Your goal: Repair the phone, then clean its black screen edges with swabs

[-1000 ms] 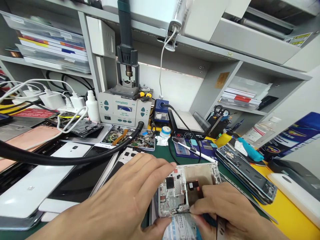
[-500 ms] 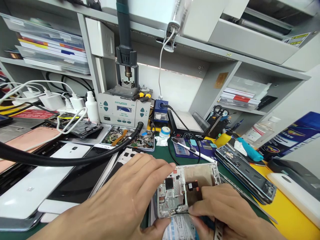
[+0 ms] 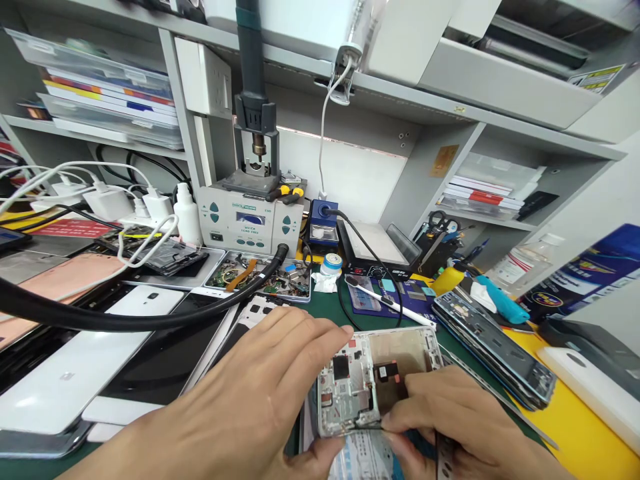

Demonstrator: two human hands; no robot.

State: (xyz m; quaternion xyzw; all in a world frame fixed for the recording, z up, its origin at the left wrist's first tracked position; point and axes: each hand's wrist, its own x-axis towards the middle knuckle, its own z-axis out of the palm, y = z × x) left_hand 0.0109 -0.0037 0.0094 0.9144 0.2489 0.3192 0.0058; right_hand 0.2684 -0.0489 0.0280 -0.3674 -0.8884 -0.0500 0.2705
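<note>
A phone mid-frame (image 3: 350, 383) with its inside laid bare is tilted up toward me at the bottom centre. My left hand (image 3: 250, 393) grips its left side, fingers over the top edge and thumb at the near edge. At that near edge, the fingertips of my right hand (image 3: 445, 413) pinch a thin black strip (image 3: 369, 427) that runs along the frame. A flat metal piece with holes (image 3: 444, 457) shows under my right palm; the rest of it is hidden. Below the frame lies a clear-and-blue plastic packet (image 3: 367, 457), partly covered by my fingers.
Several phones and panels (image 3: 120, 360) lie at left, crossed by a thick black hose (image 3: 150, 321). A hot-air station (image 3: 250, 217) stands behind. To the right are a stack of phone frames (image 3: 495, 347), a long metal tool (image 3: 505, 400) and a white brush (image 3: 390, 303).
The view has shifted very slightly. Both hands keep almost the same hold on the phone frame, and nothing has been let go.
</note>
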